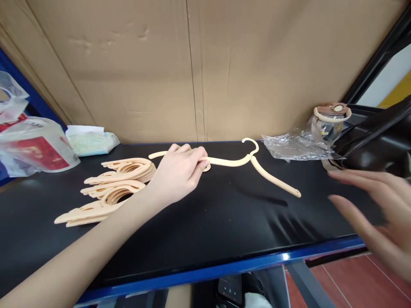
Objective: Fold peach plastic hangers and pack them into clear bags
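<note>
My left hand is closed on the left arm of a cream plastic hanger that lies unfolded on the black table top, its hook pointing away from me. Just left of that hand lies a pile of several folded cream hangers. My right hand hovers at the right edge, fingers stretched out and apart, slightly blurred, holding nothing.
Crumpled clear plastic wrap and a clear bottle with a tan lid sit at the back right beside a dark object. Plastic bags and a white packet lie at the back left. A cardboard wall stands behind; the table's blue edge is nearest me.
</note>
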Available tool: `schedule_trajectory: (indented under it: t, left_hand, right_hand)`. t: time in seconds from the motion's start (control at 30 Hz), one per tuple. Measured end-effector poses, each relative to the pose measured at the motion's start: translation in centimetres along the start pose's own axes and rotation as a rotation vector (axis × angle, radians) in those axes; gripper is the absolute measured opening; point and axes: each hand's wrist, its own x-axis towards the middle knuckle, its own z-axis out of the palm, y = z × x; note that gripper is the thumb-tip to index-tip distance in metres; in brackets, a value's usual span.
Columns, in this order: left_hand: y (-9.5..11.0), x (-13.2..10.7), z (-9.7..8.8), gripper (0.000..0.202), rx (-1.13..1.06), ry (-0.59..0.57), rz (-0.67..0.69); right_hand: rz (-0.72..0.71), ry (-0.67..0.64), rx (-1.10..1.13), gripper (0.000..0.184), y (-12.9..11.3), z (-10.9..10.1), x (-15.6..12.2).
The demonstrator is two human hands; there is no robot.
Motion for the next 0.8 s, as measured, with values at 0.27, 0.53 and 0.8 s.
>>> schedule_trajectory:
  t: [0.27, 0.53, 0.8]
  left_hand:
    - [0.1, -0.3, 0.4, 0.025, 0.22, 0.078, 0.056]
    - [0.4, -0.3, -0.2, 0.024, 0.374, 0.243, -0.149]
    - [3.2, -0.7, 1.2, 0.043, 0.483, 0.216, 0.278]
  right_hand:
    - [0.204, -0.663, 0.748, 0.036, -0.1, 7.7, 6.4]
    - [0.121, -0.644, 0.86, 0.029, -3.0, 11.1, 10.6]
    - [-0.017, -0.661, 1.101, 0.019, -7.4, 10.0, 9.9]
